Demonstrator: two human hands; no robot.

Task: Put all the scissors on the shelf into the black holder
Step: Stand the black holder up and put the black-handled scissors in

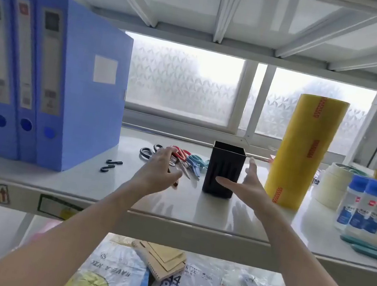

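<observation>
A square black holder stands upright on the white shelf, near the middle. Just left of it lie several scissors in a loose pile: a grey-handled pair, a red-handled pair and a teal-handled pair. My left hand hovers over the pile with fingers spread, covering part of the grey and red pairs; whether it touches them is unclear. My right hand is open beside the holder's right front, thumb in front of the holder, holding nothing.
Three blue file boxes stand at the left. Two small black hooks lie in front of them. A tall yellow film roll stands right of the holder, then tape rolls and glue bottles. A lower shelf holds bags and notebooks.
</observation>
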